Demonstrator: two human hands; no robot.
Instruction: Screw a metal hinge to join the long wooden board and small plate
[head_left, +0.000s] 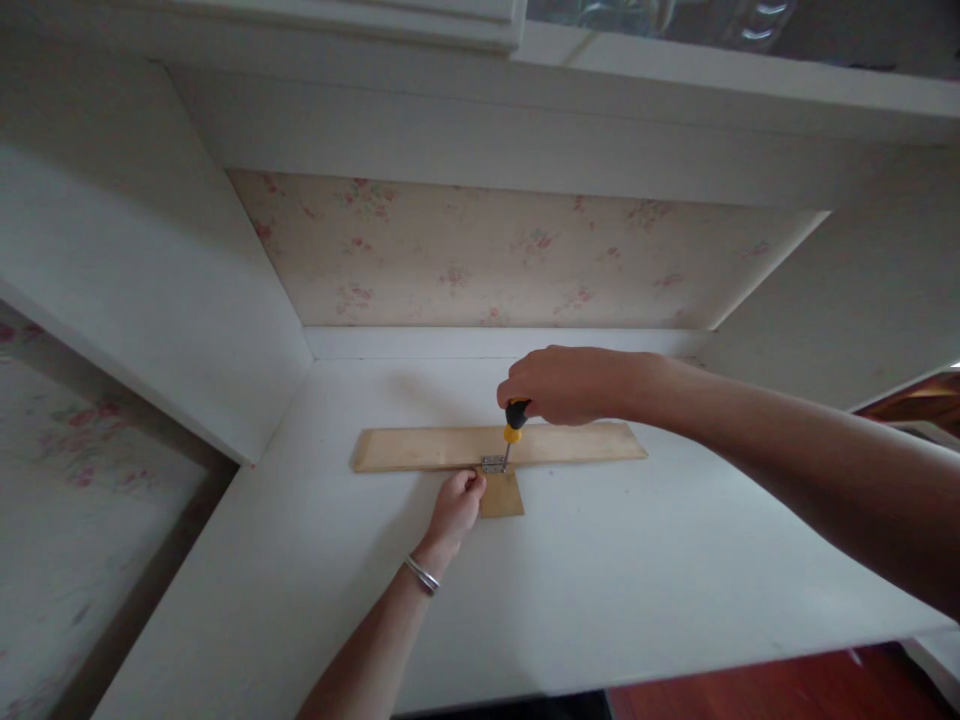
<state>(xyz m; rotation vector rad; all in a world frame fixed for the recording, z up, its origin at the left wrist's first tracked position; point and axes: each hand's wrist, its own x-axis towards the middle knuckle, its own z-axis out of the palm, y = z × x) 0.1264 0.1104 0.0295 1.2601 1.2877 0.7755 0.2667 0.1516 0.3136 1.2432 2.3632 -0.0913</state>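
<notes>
On the white desk surface (600,580), inside a recess backed by floral wallpaper (487,255), a long wooden strip (420,447) lies crosswise, with a small wooden block (504,497) butted against its near edge. A small metal hinge (493,464) sits across the joint between the two pieces. The right hand (570,385) is clenched around the black-and-yellow handle of a screwdriver (514,425), which stands nearly upright with its tip down on the hinge. The left hand (457,507) rests on the desk just beside the block, its fingers curled and pinched against the left edge of the block and hinge; whether it grips something small there cannot be told. A silver bracelet (422,575) circles the left wrist. White side panels (150,300) close in the recess to either side, and a white shelf (525,120) spans above it. To the far left lies a patch of flowered fabric (75,470), and reddish wooden floor (750,690) shows below the desk's front edge.
</notes>
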